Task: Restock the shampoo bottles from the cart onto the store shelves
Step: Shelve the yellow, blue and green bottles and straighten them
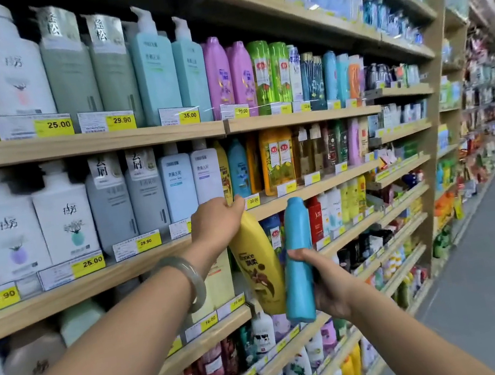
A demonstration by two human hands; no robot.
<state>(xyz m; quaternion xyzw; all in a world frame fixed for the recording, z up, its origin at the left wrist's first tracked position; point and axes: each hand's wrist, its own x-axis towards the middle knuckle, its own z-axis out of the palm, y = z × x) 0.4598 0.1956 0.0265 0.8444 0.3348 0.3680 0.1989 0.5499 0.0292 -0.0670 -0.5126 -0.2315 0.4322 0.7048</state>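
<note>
Two bottles are in hand. The left hand [217, 221] grips one tilted yellow Rejoice shampoo bottle [258, 263] by its top, beside the 20.00 price tag [253, 201]. The right hand [329, 284] clasps one blue bottle [297, 263] right of it. A bangle [189, 280] circles the left wrist.

Yellow price tags [58, 124] run in rows, and a grey floor [494, 261] stretches away at right.

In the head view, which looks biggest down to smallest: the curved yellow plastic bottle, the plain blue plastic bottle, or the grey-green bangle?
1. Curved yellow plastic bottle: wider, though close to the blue one in length.
2. Plain blue plastic bottle.
3. Grey-green bangle, smallest despite being nearer the camera.
</note>
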